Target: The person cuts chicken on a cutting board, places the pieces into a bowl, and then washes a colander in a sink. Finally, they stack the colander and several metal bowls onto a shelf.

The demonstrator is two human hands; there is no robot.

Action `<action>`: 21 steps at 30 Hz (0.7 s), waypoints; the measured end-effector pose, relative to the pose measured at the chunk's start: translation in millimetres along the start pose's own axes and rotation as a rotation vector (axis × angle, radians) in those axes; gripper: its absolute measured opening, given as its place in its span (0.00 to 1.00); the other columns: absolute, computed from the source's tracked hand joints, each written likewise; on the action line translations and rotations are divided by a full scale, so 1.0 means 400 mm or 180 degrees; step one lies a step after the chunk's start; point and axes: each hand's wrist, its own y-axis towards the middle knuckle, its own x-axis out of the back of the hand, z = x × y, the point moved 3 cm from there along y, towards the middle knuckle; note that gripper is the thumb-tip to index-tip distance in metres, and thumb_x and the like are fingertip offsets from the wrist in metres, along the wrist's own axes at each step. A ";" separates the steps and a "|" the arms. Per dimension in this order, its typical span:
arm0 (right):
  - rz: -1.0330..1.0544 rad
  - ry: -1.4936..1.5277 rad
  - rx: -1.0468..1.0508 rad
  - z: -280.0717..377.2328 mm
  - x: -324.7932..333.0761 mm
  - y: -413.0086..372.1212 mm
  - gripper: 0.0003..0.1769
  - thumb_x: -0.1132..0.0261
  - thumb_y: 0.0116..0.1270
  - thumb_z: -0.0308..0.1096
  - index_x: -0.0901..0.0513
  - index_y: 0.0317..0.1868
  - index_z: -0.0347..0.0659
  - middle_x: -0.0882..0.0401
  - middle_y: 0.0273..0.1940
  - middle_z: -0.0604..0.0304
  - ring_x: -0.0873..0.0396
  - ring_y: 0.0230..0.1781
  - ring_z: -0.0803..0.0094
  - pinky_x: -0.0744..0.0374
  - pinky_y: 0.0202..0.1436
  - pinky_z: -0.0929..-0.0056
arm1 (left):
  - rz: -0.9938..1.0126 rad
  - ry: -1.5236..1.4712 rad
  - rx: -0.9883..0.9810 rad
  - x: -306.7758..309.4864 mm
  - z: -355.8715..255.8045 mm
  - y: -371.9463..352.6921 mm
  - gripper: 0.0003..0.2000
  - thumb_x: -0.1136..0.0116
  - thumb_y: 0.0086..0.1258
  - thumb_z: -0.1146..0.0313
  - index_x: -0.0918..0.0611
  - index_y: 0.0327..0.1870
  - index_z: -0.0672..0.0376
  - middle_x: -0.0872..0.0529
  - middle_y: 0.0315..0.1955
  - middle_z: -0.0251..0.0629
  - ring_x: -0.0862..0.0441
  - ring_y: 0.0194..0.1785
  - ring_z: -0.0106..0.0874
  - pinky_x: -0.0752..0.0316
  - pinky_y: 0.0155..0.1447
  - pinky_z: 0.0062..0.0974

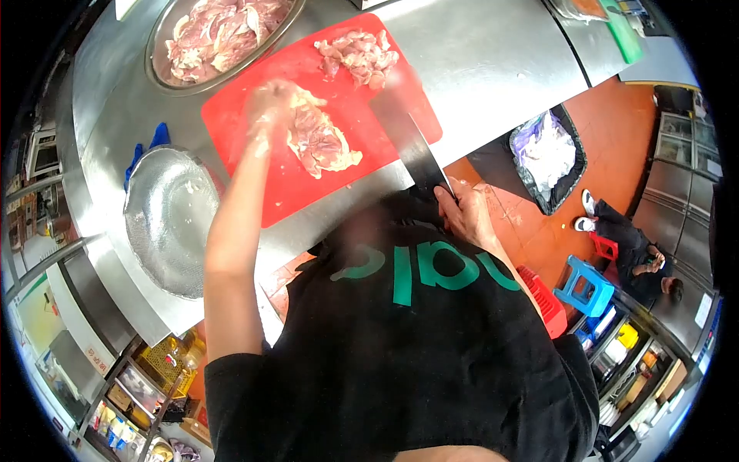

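Observation:
My right hand (468, 212) is closed round the handle of a cleaver (416, 154), whose broad blade reaches over the near right edge of the red cutting board (250, 181). A flat piece of raw chicken (319, 142) with pale skin at its edges lies across the board's middle. At its far left end is my left hand (271, 109), smeared by motion, so its fingers do not show clearly. Farther back on the same board sits a heap of cut chicken pieces (360, 58).
A metal bowl (162, 65) full of raw chicken stands beyond the board. Left of it are a blue cloth-like item (158, 137) and a wire-mesh strainer (165, 231) on the steel counter (493, 54). A lined bin (548, 158), a blue stool (585, 286) and a seated person (635, 250) are to the right.

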 end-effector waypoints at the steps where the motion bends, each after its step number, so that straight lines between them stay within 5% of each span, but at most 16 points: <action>1: -0.0002 0.0074 -0.0114 0.001 -0.002 -0.002 0.12 0.44 0.70 0.33 0.26 0.29 0.35 0.30 0.17 0.64 0.31 0.13 0.79 0.34 0.16 0.76 | -0.0118 -0.0732 0.0460 0.008 0.023 0.007 0.11 0.44 0.64 0.63 0.19 0.32 0.63 0.16 0.25 0.33 0.19 0.30 0.26 0.25 0.35 0.29; 8: 0.0137 -0.0211 -0.0096 -0.009 0.001 0.007 0.11 0.44 0.69 0.32 0.25 0.31 0.33 0.29 0.17 0.61 0.29 0.13 0.75 0.32 0.18 0.75 | -0.1263 -0.1808 0.0729 0.031 0.065 0.027 0.11 0.46 0.66 0.66 0.19 0.32 0.66 0.16 0.24 0.37 0.20 0.28 0.29 0.27 0.34 0.29; 10: -0.0014 -0.0904 0.0851 0.009 0.004 0.026 0.09 0.43 0.67 0.31 0.24 0.33 0.32 0.25 0.20 0.54 0.25 0.16 0.62 0.28 0.22 0.66 | -0.2511 -0.0377 0.0075 0.079 -0.021 -0.066 0.10 0.46 0.66 0.68 0.20 0.33 0.67 0.17 0.24 0.42 0.20 0.27 0.33 0.28 0.32 0.32; 12: -0.0158 -0.1193 0.1326 0.043 -0.010 0.075 0.08 0.43 0.66 0.30 0.24 0.36 0.33 0.24 0.22 0.51 0.24 0.20 0.56 0.27 0.25 0.62 | -0.2484 -0.0463 -0.0066 0.104 -0.144 -0.181 0.08 0.44 0.64 0.70 0.20 0.34 0.67 0.18 0.23 0.46 0.21 0.25 0.37 0.29 0.32 0.34; 14: -0.0073 -0.1728 0.1861 0.097 -0.030 0.137 0.09 0.43 0.65 0.30 0.25 0.43 0.35 0.22 0.27 0.48 0.23 0.26 0.49 0.25 0.29 0.56 | -0.2916 0.0142 -0.1137 0.042 -0.124 -0.252 0.05 0.43 0.63 0.71 0.20 0.33 0.65 0.20 0.22 0.45 0.22 0.25 0.39 0.28 0.34 0.35; 16: 0.0293 -0.2200 0.2012 0.137 -0.064 0.213 0.12 0.44 0.64 0.31 0.26 0.47 0.38 0.21 0.30 0.48 0.22 0.29 0.48 0.25 0.31 0.54 | -0.1352 0.0058 -0.0497 0.026 -0.157 -0.308 0.04 0.40 0.61 0.72 0.19 0.34 0.61 0.20 0.26 0.42 0.22 0.32 0.40 0.27 0.40 0.35; 17: 0.0426 -0.2437 0.2100 0.152 -0.086 0.247 0.12 0.45 0.64 0.31 0.27 0.48 0.40 0.22 0.31 0.49 0.22 0.29 0.49 0.24 0.31 0.54 | -0.2168 0.0303 -0.1253 -0.003 -0.176 -0.329 0.09 0.39 0.59 0.73 0.20 0.40 0.59 0.19 0.38 0.42 0.23 0.42 0.40 0.26 0.47 0.35; 21: 0.1010 -0.3185 0.2441 0.209 -0.136 0.341 0.07 0.47 0.62 0.29 0.28 0.40 0.40 0.22 0.35 0.48 0.21 0.32 0.49 0.23 0.35 0.53 | -0.1946 0.0321 -0.1162 -0.019 -0.211 -0.331 0.18 0.37 0.55 0.76 0.21 0.49 0.59 0.23 0.52 0.43 0.24 0.52 0.41 0.27 0.55 0.37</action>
